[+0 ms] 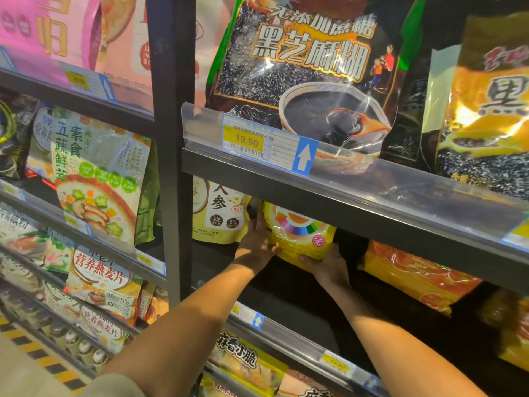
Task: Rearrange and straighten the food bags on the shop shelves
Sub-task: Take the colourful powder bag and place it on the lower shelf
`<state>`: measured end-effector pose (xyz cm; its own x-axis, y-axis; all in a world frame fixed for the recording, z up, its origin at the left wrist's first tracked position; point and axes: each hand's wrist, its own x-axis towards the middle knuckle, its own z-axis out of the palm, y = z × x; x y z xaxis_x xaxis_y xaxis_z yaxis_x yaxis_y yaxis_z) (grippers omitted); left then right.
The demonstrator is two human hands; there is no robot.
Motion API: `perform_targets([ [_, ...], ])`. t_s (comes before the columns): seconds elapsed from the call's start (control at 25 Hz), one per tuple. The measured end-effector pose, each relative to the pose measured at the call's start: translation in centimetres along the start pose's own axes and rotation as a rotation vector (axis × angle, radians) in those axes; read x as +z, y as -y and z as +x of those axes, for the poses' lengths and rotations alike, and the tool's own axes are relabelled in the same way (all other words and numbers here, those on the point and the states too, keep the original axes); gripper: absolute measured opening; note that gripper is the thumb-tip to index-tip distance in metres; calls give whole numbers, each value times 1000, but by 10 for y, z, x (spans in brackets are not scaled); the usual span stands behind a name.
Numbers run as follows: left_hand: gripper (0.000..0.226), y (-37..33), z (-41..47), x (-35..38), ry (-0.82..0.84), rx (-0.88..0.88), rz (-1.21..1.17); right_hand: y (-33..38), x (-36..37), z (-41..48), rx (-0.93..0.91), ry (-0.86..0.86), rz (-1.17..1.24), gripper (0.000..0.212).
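Held bag: a glossy yellow food bag (300, 239) with a rainbow colour wheel printed on its front stood on the middle shelf of the right-hand bay. Its top was hidden behind the dark metal shelf rail (357, 207) above it.
Left hand: the left hand (255, 242) gripped the bag's left edge – fingers reaching up along the side, thumb wrapped onto the lower front.
Right hand: the right hand (327, 266) grasped the bag's bottom right corner, thumb on the front face and the fingers out of sight beneath it.
Left neighbour: a pale yellow upright pouch with dark printed characters (220, 217) stood just beside the left hand, whose fingers lay between the two packs.
Right neighbour: an orange crinkled plastic bag (415, 277) lay slumped on the same shelf, apart from the held bag.
Shelf above: a large black sesame-paste bag picturing a bowl (303, 73) leaned on the clear plastic lip – behind a white-and-yellow price tag reading 19.90 (249, 142).
Left bay: a green-and-white bag picturing a bowl of vegetables (98, 179) stood upright at its shelf's front edge.
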<state>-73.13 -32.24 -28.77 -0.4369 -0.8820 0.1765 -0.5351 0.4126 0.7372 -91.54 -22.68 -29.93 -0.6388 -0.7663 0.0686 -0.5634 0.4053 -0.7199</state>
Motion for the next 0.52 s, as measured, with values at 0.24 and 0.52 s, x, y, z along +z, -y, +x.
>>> perform_targets([
  [0.24, 110, -3, -5, -6, 34, -12, -29, 0, -1, -5, 2, 15, -28, 84],
  [0.52, 98, -10, -34, -18, 112, -22, 253, -8, -21, -37, 22, 59, -154, 88],
])
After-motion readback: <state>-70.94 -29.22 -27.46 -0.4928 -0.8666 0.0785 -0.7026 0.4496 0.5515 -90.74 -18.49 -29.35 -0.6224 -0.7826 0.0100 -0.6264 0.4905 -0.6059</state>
